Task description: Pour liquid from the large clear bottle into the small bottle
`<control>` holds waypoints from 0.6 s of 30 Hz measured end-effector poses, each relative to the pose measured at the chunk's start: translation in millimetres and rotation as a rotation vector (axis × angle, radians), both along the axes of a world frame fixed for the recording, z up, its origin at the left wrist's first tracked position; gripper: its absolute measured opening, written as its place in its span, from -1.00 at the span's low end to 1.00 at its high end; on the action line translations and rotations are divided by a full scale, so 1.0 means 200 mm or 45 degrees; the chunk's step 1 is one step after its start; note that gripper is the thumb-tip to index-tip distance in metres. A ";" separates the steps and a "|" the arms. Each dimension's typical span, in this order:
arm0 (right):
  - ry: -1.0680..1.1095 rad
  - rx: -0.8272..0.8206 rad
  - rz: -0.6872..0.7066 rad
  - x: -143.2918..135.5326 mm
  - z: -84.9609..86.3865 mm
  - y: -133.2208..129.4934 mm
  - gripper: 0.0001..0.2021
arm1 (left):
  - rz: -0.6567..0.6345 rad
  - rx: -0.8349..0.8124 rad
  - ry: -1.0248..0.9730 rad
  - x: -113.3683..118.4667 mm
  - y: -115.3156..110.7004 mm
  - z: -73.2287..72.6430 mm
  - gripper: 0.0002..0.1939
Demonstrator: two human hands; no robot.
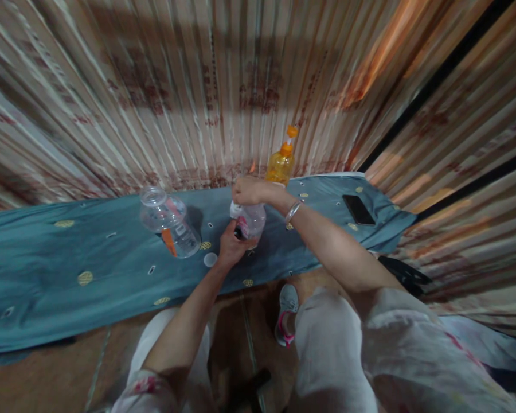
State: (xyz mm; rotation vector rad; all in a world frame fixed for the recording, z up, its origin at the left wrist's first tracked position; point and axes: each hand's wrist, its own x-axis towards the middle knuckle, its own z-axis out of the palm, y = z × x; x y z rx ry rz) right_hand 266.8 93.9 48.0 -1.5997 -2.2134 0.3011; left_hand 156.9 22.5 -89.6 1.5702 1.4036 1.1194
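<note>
A clear plastic bottle (pixel 254 221) with a pinkish label stands tilted on the blue cloth. My left hand (pixel 233 245) is wrapped round its lower side, and a small dark spot shows by the fingers. Over the bottle's top, my right hand (pixel 250 190) is closed, with a white part just below it. What the right fingers grip is hidden. A small orange tip (pixel 253 167) shows above that hand. Just behind the right wrist is a yellow pump bottle (pixel 280 166) with an orange head. A round whitish disc (pixel 210 260) lies left of my left hand.
A large clear jar (pixel 178 229) without a lid leans on the left of the blue patterned cloth (pixel 112 252). A black phone (pixel 358 210) lies at the right. Pleated curtains (pixel 176 103) hang behind, with dark poles (pixel 434 86) at the right.
</note>
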 end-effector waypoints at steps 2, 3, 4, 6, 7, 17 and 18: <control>0.083 -0.163 0.056 0.09 -0.01 0.05 -0.89 | -0.001 -0.012 -0.004 0.00 0.00 0.00 -0.27; 0.134 -0.232 0.075 0.13 -0.04 0.05 -0.89 | 0.000 -0.014 -0.007 0.00 0.00 0.00 -0.27; 0.246 -0.292 0.073 0.17 -0.08 0.04 -0.87 | 0.000 -0.014 -0.010 0.00 0.00 0.00 -0.28; 0.801 -0.441 -0.025 0.22 -0.19 -0.05 -0.82 | 0.007 -0.006 -0.016 0.00 0.00 0.00 -0.29; 1.011 -0.446 -0.083 0.23 -0.25 -0.12 -0.76 | 0.013 0.000 -0.020 0.00 0.01 0.00 -0.29; 0.798 0.397 -0.366 -0.03 -0.52 -0.66 -0.47 | 0.015 0.073 -0.058 0.01 0.02 -0.05 -0.28; 0.779 0.392 -0.396 -0.04 -0.55 -0.67 -0.46 | 0.004 0.081 -0.058 0.01 0.02 -0.06 -0.26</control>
